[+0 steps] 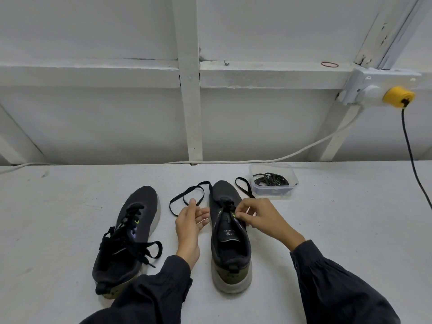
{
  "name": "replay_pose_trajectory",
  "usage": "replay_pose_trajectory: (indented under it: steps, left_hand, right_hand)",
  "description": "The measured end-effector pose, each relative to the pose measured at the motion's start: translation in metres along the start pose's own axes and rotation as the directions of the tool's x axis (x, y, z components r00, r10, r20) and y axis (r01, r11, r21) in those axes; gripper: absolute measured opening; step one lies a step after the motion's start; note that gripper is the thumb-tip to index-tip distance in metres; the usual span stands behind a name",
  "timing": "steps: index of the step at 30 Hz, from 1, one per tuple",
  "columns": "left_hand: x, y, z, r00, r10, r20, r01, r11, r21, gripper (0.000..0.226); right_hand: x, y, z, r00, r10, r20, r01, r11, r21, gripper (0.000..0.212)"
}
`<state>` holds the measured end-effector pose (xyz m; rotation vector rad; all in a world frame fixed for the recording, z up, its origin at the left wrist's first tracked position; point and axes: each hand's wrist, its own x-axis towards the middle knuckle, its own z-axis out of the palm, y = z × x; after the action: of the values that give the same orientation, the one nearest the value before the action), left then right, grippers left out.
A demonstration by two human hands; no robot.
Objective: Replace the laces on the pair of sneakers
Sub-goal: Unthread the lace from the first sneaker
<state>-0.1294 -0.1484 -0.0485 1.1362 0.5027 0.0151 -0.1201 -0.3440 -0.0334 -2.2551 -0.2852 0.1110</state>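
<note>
The white surface [58, 206] is seen from a single head-worn camera, tilted forward and down; the left hand [189, 228] and right hand [261, 220] are framed close at lower centre, the surface's far edge and the wall [93, 125] beyond.

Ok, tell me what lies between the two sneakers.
In the head view, the left hand and a loop of lace lie between them.

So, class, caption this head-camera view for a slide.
Right hand pinches black lace on right sneaker; left hand open; left sneaker laced.
</note>
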Motion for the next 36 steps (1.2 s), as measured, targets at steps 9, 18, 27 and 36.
replay_pose_trajectory:
  steps: [9, 18, 27, 36]
  left_hand:
    - [-0.03, -0.023, 0.005, 0.926, 0.188, 0.326, -0.303, 0.888, 0.347, 0.038]
    - [-0.035, -0.021, 0.004, 0.903, 0.225, 0.366, -0.396, 0.766, 0.506, 0.055]
    - [-0.032, -0.019, 0.003, 0.884, 0.206, 0.42, -0.432, 0.701, 0.567, 0.054]
    - [-0.03, -0.023, 0.003, 0.893, 0.208, 0.399, -0.418, 0.709, 0.568, 0.053]
  right_hand:
    - [0.004, -0.002, 0.013, 0.977, 0.067, -0.204, -0.076, 0.997, -0.035, 0.023]
    - [0.004, -0.006, 0.018, 0.966, 0.074, -0.246, -0.099, 0.991, -0.095, 0.003]
    - [0.023, -0.013, 0.024, 0.957, -0.054, -0.286, -0.044, 0.944, -0.327, 0.01]
    - [0.011, 0.001, -0.001, 0.973, 0.226, -0.042, -0.194, 0.906, 0.376, 0.005]
